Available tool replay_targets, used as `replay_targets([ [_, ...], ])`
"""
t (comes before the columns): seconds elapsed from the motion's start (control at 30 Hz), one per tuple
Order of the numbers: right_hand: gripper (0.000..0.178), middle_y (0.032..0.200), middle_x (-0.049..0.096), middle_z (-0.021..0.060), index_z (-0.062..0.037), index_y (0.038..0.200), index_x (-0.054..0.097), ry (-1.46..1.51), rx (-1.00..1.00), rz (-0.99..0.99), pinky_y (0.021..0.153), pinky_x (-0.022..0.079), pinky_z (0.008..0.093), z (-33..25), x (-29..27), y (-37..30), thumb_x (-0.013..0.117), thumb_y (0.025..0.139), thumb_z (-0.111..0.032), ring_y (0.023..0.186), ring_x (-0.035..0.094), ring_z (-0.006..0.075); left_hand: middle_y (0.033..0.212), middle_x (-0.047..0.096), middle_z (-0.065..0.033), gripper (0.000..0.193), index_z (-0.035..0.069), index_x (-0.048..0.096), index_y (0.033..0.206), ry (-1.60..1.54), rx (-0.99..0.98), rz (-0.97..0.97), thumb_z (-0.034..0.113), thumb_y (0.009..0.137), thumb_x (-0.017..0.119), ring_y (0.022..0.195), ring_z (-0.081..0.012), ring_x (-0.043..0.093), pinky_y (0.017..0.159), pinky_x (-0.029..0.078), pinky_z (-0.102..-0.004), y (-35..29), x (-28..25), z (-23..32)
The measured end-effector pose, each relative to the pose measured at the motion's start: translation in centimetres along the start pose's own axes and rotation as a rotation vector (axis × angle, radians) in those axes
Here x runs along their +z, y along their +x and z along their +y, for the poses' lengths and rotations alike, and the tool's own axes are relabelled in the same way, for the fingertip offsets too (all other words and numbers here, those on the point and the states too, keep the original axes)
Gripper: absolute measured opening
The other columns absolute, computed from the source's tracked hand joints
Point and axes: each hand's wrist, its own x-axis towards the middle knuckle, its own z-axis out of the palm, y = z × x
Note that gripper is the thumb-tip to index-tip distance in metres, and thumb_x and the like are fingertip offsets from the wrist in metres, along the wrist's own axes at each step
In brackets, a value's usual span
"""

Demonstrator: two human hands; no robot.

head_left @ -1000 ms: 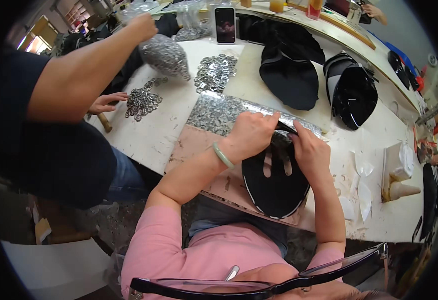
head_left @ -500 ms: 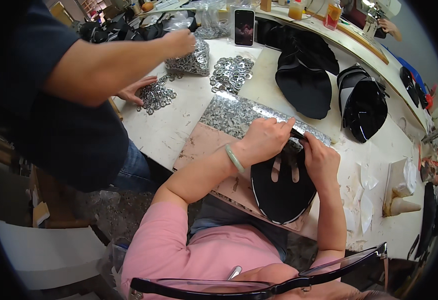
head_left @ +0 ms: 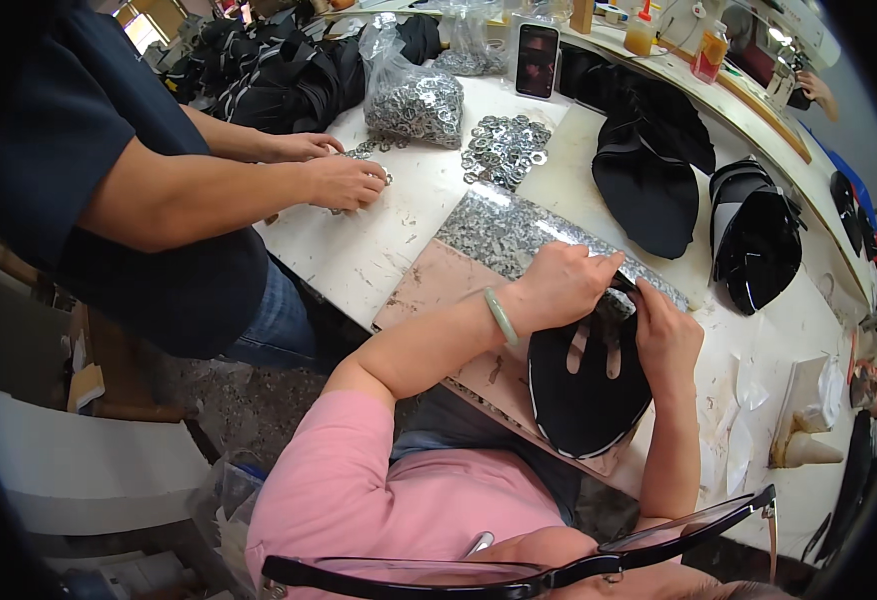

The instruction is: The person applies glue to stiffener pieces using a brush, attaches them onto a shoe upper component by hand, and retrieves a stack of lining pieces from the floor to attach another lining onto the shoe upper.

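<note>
A black shoe upper (head_left: pixel 584 405) with two pale slots and a light-edged rounded end lies in front of me. My left hand (head_left: pixel 569 285) is closed, its thumb and fingers pinching the upper's far edge. Close beside it my right hand (head_left: pixel 669 335) grips the same edge from the right, fingers bent. What sits between the fingertips is partly hidden. Under the upper are a pinkish board (head_left: pixel 434 285) and, farther off, a speckled grey stone slab (head_left: pixel 494 225) that my left hand hangs over.
At the left a co-worker's hands (head_left: pixel 344 185) handle small metal rings. A clear bag of rings (head_left: pixel 416 108), a loose ring pile (head_left: pixel 507 150) and a phone (head_left: pixel 536 62) stand beyond. More black uppers (head_left: pixel 649 195) lie far right; a glue-stained holder (head_left: pixel 804 425) sits nearer.
The co-worker's raised hand has left the ring bag and come down to the loose rings on the table. The view has shifted slightly; my hands keep their pinch on the shoe upper.
</note>
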Motion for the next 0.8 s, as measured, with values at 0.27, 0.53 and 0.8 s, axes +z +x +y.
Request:
replay_targets([
  [0.27,0.017,0.076,0.066,0.0055,-0.0108,0.101,0.066,-0.037,-0.026,0.037,0.052,0.045,0.0324,-0.28,0.33,0.08,0.063,0.084,-0.015,0.055,0.059,0.0231,0.075,0.066,-0.0026,0.031,0.004,0.063,0.108,0.021,0.006,-0.015,0.012,0.078,0.060,0.062,-0.0180,0.062,0.055,0.047,-0.0317,-0.06,0.10,-0.06],
  [0.53,0.015,0.076,0.066,0.0047,-0.0092,0.098,0.066,-0.059,-0.015,0.026,0.054,0.045,0.0323,-0.76,-0.04,0.20,0.063,0.084,-0.014,0.056,0.060,0.0230,0.078,0.068,-0.0026,0.030,0.004,0.065,0.105,0.020,-0.001,-0.003,0.014,0.078,0.061,0.062,-0.0170,0.061,0.055,0.047,-0.0313,-0.11,0.12,-0.03],
  [0.8,0.014,0.073,0.066,0.0056,-0.0099,0.097,0.066,-0.026,-0.019,0.033,0.051,0.045,0.0322,-0.54,-0.14,0.18,0.064,0.084,-0.015,0.053,0.059,0.0237,0.078,0.068,-0.0030,0.028,0.004,0.065,0.104,-0.006,-0.010,-0.001,0.015,0.078,0.063,0.060,-0.0175,0.061,0.054,0.048,-0.0312,-0.04,0.02,0.09],
])
